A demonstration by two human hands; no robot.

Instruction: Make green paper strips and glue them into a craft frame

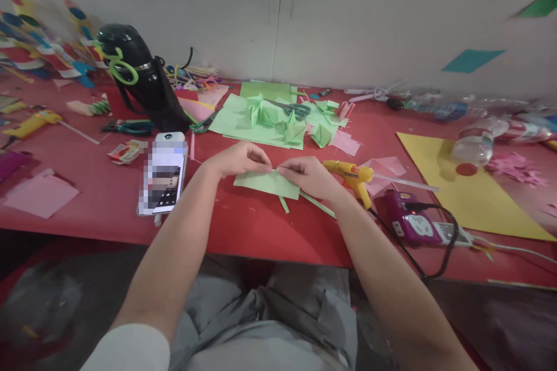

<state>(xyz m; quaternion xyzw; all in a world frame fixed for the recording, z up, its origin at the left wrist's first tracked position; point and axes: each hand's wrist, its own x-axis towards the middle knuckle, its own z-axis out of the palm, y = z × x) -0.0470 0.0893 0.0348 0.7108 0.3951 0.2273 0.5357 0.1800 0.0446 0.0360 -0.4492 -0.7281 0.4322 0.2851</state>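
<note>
bare forearms (pixel 178 249) end in left hand (pixel 239 159) and right hand (pixel 311 177), both pinching the crosswise green sheet (pixel 266 184) by its far long edge.

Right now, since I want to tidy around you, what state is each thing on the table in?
Green paper: held at its upper edge
Left hand: pinching that edge
Right hand: pinching it too
Folded green pieces: creased, set down
Phone: screen lit
Right-side glue gun: lying down, glue stick in
Purple socket: red light on, black plug in
Black bottle: standing
Scissors: lying, blades unclear
</note>
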